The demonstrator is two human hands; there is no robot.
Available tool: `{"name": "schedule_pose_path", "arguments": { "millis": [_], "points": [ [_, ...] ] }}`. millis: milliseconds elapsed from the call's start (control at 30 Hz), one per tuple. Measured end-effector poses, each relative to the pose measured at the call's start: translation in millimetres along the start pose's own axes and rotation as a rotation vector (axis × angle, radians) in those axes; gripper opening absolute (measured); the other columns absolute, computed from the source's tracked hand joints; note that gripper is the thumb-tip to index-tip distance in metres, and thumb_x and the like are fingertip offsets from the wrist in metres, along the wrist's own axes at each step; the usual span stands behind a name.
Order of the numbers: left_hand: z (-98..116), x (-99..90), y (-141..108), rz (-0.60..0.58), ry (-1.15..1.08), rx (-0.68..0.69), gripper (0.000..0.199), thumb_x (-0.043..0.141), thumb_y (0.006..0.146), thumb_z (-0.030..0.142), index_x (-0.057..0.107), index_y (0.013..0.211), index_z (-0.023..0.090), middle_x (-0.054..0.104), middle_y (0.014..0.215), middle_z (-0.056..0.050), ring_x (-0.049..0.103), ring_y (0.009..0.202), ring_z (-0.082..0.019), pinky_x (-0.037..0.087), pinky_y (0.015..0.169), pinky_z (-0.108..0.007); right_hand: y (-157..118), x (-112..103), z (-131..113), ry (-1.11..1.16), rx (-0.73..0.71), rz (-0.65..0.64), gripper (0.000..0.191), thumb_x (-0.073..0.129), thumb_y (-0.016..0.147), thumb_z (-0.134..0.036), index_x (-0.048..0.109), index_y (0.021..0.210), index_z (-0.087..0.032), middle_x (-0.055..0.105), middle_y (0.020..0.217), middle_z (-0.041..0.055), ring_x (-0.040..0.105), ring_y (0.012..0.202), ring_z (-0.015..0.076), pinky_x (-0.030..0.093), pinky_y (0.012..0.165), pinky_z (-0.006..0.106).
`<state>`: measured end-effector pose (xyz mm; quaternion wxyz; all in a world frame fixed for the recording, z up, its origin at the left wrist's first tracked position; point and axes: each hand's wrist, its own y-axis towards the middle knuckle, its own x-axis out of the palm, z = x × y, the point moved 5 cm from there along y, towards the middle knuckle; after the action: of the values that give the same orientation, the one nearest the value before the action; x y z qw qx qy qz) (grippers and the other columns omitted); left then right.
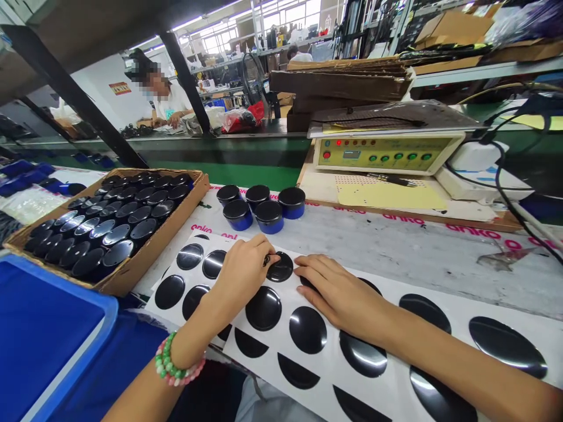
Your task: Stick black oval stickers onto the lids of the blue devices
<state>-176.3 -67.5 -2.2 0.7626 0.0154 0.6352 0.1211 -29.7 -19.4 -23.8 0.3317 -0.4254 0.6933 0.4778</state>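
Observation:
White sheets (281,299) with rows of glossy black discs lie on the table in front of me. My left hand (248,264), with a beaded bracelet (169,360) at its wrist, is closed at the left edge of one black disc (281,268). A small dark item shows between its fingertips, too small to name. To the right of that disc my right hand (328,284) lies flat on the sheet, fingers stretched toward it. Several blue jars with black lids (269,217) stand just behind the sheets.
A cardboard tray (202,190) of black-lidded jars sits at the left, above a blue bin (112,305). Behind right are a control box (387,153), yellow paper (391,194), a pen (391,179) and cables. A person (169,105) works across the bench.

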Motion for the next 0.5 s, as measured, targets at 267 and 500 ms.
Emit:
{"name": "schedule_pose_path", "arguments": {
  "millis": [267,500],
  "points": [
    [-3.7,-18.0,-27.0,0.063,-0.448,0.2,0.01,0.058,0.086,0.02,0.06,0.077,0.018,0.062,0.083,-0.001,0.057,0.077,-0.015,0.04,0.074,-0.028,-1.7,1.1,0.5,-0.025,0.003,0.004,0.021,0.047,0.094,-0.02,0.058,0.108,-0.01,0.061,0.118,0.0148,0.055,0.107,0.0261,0.051,0.09,0.043],
    [-56.3,-59.5,-52.0,0.503,-0.894,-0.024,0.035,0.034,0.094,0.037,0.045,0.066,0.019,0.051,0.067,0.001,0.052,0.059,-0.011,0.042,0.054,-0.023,-1.6,4.9,0.3,-0.096,-0.045,0.068,0.025,0.043,0.095,-0.019,0.059,0.111,-0.007,0.062,0.117,0.0162,0.056,0.106,0.0273,0.052,0.089,0.044]
  ]
}}
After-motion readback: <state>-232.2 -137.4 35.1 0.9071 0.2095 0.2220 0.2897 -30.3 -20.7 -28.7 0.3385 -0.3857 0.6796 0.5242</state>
